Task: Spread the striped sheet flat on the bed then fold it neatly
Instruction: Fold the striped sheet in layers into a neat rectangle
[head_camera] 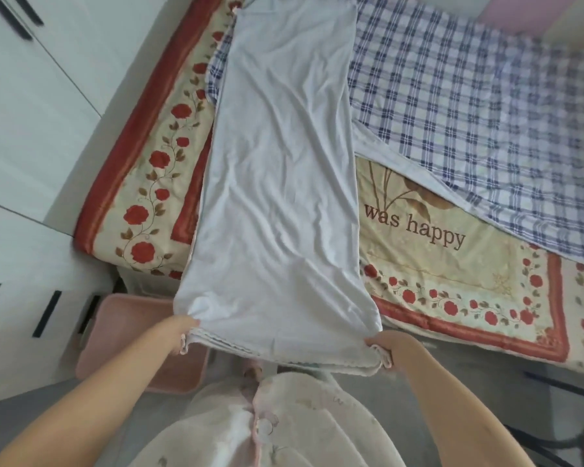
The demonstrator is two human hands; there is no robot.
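Floral-quilted bed (452, 291) fills the view, a checked cloth (469, 96) on its far right. The sheet (277, 180), folded into a long strip, lies along the left; left hand (182, 332) and right hand (388, 345) each pinch a near corner, their grip apparently tensioning it to square the layers.

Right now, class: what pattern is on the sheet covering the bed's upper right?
Blue-and-white check on that sheet; the head view shows it best.

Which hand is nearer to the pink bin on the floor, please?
Left. The left hand is right beside the pink bin; the right hand is across the sheet from it.
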